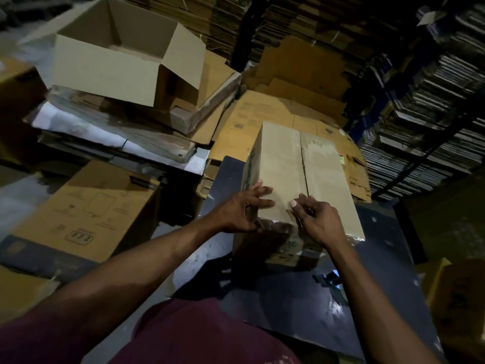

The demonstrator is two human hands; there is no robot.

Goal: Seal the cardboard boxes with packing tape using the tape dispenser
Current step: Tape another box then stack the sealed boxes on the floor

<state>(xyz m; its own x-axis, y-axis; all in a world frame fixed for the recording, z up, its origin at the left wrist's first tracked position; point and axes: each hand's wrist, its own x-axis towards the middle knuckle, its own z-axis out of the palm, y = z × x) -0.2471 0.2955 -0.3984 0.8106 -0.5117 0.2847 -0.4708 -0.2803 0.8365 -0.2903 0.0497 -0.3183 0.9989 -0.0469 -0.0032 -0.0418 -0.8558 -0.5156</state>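
A closed brown cardboard box (309, 174) with green print on its side stands on a dark table (380, 298). Its top flaps meet along a centre seam. Clear tape glints along its near top edge. My left hand (244, 206) rests on the box's near left corner with the fingers spread flat on top. My right hand (317, 216) lies at the near end of the seam, fingers bent, the thumb and fingertips pressing the cardboard there. No tape dispenser is in view.
An open empty box (118, 56) sits on a pile of flattened cardboard at upper left. A printed closed carton (86, 208) stands at left. Flattened sheets (262, 122) lie behind the box, stacked cardboard (433, 114) at right, a yellow carton (456, 298) at lower right.
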